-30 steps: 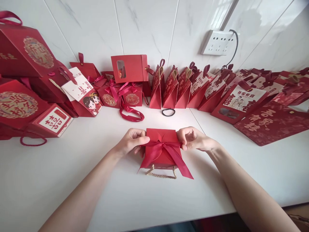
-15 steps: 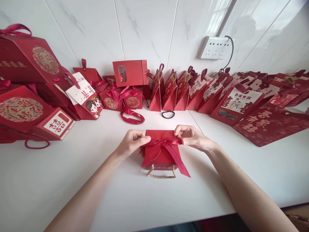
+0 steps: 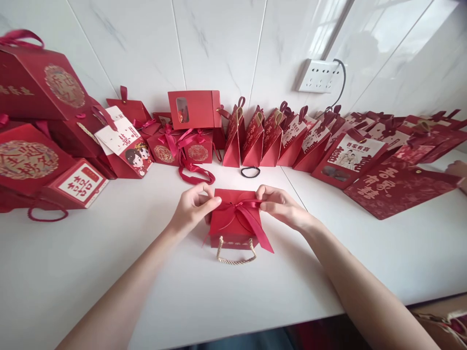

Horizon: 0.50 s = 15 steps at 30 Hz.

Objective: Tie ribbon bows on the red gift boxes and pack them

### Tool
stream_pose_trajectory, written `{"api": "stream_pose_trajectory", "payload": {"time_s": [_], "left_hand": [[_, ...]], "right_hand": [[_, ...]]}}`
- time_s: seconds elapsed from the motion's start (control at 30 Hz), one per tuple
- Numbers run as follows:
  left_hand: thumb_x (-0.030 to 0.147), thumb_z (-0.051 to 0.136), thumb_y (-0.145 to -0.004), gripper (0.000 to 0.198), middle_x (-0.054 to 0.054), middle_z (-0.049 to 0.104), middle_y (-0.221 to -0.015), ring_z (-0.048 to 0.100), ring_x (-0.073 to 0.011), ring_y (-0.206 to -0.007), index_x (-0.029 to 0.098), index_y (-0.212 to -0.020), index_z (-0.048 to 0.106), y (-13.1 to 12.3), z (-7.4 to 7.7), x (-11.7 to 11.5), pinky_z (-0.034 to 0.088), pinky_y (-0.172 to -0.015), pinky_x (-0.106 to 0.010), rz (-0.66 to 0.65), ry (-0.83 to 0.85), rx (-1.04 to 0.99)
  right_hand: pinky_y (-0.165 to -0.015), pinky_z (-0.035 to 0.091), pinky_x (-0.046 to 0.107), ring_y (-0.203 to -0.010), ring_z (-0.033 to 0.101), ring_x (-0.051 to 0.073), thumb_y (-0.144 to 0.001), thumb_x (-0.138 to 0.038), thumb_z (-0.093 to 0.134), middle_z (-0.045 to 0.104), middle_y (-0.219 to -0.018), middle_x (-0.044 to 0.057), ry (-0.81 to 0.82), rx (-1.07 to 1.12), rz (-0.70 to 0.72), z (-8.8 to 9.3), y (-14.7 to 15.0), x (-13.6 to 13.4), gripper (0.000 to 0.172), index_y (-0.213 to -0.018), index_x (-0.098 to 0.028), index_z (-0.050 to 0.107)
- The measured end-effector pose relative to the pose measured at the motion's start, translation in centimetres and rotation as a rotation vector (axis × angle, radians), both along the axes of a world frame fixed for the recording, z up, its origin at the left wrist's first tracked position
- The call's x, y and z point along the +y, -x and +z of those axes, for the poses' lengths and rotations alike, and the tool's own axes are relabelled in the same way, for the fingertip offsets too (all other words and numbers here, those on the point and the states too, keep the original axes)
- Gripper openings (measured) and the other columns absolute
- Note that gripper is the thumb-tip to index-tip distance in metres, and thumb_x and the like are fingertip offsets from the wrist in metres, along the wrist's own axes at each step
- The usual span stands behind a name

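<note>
Between the two grips, a red box (image 3: 233, 227) stands on the white table (image 3: 204, 291), with a dark pink ribbon (image 3: 237, 206) tied in a bow across its top. The left hand (image 3: 192, 206) pinches the bow's left side between thumb and fingers; the thumb covers part of this grip, so I cannot tell whether the lower fingers also touch the box. The right hand (image 3: 284, 206) pinches the bow's right side, thumb against forefinger. A ribbon tail slants down below the right grip. Nearer the person than both grips, a twisted rope handle (image 3: 236, 263) juts from the box. Just beyond the grips lies a black band (image 3: 250, 177). Farther beyond them stand red bags (image 3: 252, 153) in a row, with a wall socket (image 3: 316, 76) above. Well left of the left grip are stacked gift boxes (image 3: 65, 141); well right of the right grip, another person's hand (image 3: 458, 171) shows at the edge of view.
</note>
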<state>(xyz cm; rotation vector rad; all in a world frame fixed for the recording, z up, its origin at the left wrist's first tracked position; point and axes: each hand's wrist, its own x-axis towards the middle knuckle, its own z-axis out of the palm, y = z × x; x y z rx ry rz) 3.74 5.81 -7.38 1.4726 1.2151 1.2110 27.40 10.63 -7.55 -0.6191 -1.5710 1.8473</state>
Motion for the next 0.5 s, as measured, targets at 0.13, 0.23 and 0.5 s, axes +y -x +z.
{"api": "stream_pose_trajectory", "payload": {"time_s": [0.13, 0.23, 0.5], "left_hand": [[0.03, 0.061, -0.074, 0.02, -0.005, 0.063, -0.089, 0.061, -0.0199, -0.089, 0.02, -0.091, 0.058, 0.0, 0.0, -0.3, 0.051, -0.082, -0.033, 0.133, -0.371, 0.249], [0.034, 0.057, -0.078, 0.03, -0.013, 0.055, -0.128, 0.05, -0.0286, -0.121, 0.02, -0.104, 0.059, -0.1, -0.6, -0.4, 0.042, -0.102, -0.044, -0.021, -0.446, 0.312], [0.03, 0.061, -0.074, 0.026, -0.009, 0.056, -0.104, 0.055, -0.0249, -0.105, 0.02, -0.098, 0.057, -1.0, -1.0, -0.6, 0.046, -0.095, -0.041, 0.04, -0.513, 0.288]], "right_hand": [[-0.068, 0.036, 0.026, -0.067, 0.047, 0.011, -0.082, -0.04, 0.068, 0.054, -0.069, -0.002, -0.028, -0.012, -0.035, 0.3, 0.5, -0.4, 0.028, -0.073, -0.017, 0.055], [-0.065, 0.037, 0.026, -0.065, 0.05, 0.011, -0.078, -0.034, 0.072, 0.057, -0.069, -0.002, -0.01, -0.028, -0.075, 0.6, 0.9, -0.8, 0.026, -0.074, -0.017, 0.053], [-0.054, 0.034, 0.022, -0.054, 0.044, 0.007, -0.075, -0.029, 0.074, 0.052, -0.063, -0.004, -0.014, 0.014, -0.021, 0.7, 0.6, -0.8, 0.02, -0.077, -0.017, 0.058]]}}
